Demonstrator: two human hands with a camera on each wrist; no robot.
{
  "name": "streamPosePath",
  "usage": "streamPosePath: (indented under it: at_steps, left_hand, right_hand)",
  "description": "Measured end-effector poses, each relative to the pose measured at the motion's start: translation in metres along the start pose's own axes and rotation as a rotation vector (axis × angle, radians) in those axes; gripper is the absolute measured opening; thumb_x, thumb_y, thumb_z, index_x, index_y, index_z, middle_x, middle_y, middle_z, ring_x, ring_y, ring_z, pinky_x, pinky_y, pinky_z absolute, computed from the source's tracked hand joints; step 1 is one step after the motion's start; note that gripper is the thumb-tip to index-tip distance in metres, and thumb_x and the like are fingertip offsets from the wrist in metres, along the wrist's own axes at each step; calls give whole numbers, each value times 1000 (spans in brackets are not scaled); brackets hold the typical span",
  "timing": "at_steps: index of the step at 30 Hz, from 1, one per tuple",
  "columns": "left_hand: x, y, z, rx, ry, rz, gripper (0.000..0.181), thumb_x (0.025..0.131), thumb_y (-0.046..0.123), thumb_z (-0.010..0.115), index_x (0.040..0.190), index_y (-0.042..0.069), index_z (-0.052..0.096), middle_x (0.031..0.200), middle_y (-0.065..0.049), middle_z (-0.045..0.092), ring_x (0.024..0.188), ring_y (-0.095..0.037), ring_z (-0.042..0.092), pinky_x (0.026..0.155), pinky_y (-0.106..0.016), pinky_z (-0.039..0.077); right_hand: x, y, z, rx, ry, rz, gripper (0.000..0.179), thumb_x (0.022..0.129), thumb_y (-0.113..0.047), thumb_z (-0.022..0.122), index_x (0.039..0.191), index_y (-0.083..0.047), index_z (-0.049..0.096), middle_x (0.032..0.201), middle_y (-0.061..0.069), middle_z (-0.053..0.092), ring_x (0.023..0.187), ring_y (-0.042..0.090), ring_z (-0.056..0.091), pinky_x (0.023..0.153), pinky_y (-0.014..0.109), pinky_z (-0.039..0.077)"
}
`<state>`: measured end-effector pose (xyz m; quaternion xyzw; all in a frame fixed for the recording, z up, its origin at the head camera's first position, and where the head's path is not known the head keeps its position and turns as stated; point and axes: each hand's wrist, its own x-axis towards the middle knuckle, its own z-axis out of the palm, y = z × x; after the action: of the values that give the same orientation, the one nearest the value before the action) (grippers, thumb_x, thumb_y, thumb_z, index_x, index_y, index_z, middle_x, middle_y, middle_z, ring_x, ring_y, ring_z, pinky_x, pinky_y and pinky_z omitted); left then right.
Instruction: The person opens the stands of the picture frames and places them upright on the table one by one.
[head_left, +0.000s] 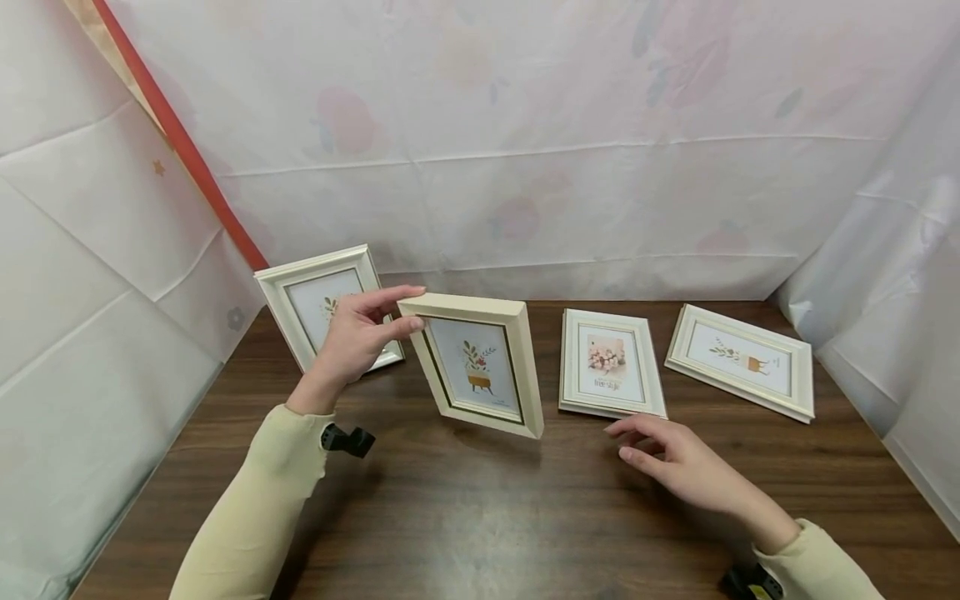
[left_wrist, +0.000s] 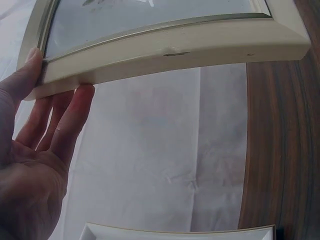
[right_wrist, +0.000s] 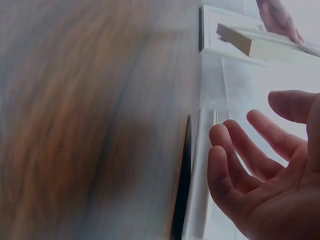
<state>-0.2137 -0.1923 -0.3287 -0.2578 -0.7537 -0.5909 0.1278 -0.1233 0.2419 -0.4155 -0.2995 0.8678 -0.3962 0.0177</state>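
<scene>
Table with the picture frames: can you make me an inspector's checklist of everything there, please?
Surface: brown wood-grain tabletop.
Frames: held frame is tilted, with small dark marks on its edge; back-left frame stands behind it; blossom-photo frame and sideways frame rest toward the right.
Clutter: nothing seen.
Grips: left grip pinches an upper corner of the held frame; right grip holds nothing, fingers loosely bent near the blossom-photo frame.
Cables: nothing seen.
Surroundings: pale patterned sheets, a red strip at left.

The left hand (head_left: 352, 337) pinches, thumb (left_wrist: 22, 77) opposite fingers (left_wrist: 72, 122), its sleeved forearm (head_left: 247, 508) below the grip; the right hand (head_left: 678, 462), loosely curved, hovers right of that grip.
</scene>
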Motion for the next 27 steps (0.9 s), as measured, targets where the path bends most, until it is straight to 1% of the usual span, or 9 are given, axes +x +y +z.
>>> streamPosePath:
  at_steps: [3, 5, 10, 12, 17, 19, 21, 24, 27]
  left_hand:
    - [-1, 0, 1, -7, -4, 6, 35, 82, -4, 78, 115, 6, 74, 72, -2, 67, 53, -10, 45, 47, -22, 35]
    - [-1, 0, 2, -22, -9, 7, 36, 81, -3, 79, 113, 13, 77, 70, -3, 65, 52, -10, 43, 46, -22, 32]
    - [-3, -2, 5, -119, -39, 9, 36, 79, 7, 83, 110, 24, 78, 73, -2, 67, 55, -11, 52, 48, -22, 40]
    - [-4, -3, 6, -151, -59, 18, 34, 78, 12, 84, 111, 20, 78, 77, 0, 69, 57, -11, 55, 48, -22, 42]
    - [-4, -3, 11, -209, -100, 52, 34, 75, 26, 84, 108, 25, 79, 83, 5, 72, 59, -8, 54, 47, -19, 41]
    - [-4, -4, 14, -269, -128, 76, 32, 74, 27, 84, 105, 30, 78, 88, 4, 73, 64, -7, 57, 50, -17, 43]
    - [-3, -6, 16, -372, -180, 102, 30, 76, 21, 83, 105, 26, 79, 95, 0, 74, 74, -8, 63, 57, -17, 49]
    - [-2, -8, 20, -545, -268, 134, 29, 79, 7, 80, 106, 17, 78, 100, -9, 74, 89, -18, 67, 70, -24, 55]
    - [-1, -10, 23, -661, -333, 164, 31, 82, -1, 75, 109, 13, 77, 101, -13, 73, 95, -26, 66, 75, -30, 57]
  right_hand:
    - [2, -5, 4, 30, -14, -30, 23, 97, -9, 65, 120, -9, 65, 113, 4, 67, 96, 10, 64, 80, 31, 55]
    - [3, -8, 6, 40, -23, -44, 22, 97, -9, 65, 119, -9, 65, 113, 4, 67, 95, 10, 64, 80, 31, 55]
    - [6, -14, 11, 56, -55, -58, 22, 99, -11, 63, 121, -10, 64, 114, 4, 67, 96, 9, 64, 80, 32, 54]
    - [7, -16, 14, 65, -64, -64, 22, 99, -11, 63, 121, -10, 64, 114, 3, 67, 96, 9, 64, 80, 33, 54]
    - [11, -21, 17, 77, -71, -97, 21, 99, -11, 63, 120, -9, 64, 113, 4, 67, 95, 9, 64, 81, 35, 55]
    - [13, -24, 18, 81, -75, -109, 21, 99, -11, 62, 120, -9, 64, 112, 4, 67, 95, 9, 64, 81, 34, 54]
    - [15, -25, 19, 85, -78, -117, 21, 99, -11, 62, 120, -9, 64, 112, 4, 67, 95, 9, 63, 81, 34, 54]
    - [18, -27, 21, 89, -84, -130, 21, 99, -11, 62, 120, -10, 64, 113, 4, 67, 95, 10, 63, 81, 34, 54]
    - [21, -29, 24, 93, -88, -143, 21, 100, -11, 62, 121, -12, 64, 113, 4, 67, 95, 10, 64, 81, 33, 54]
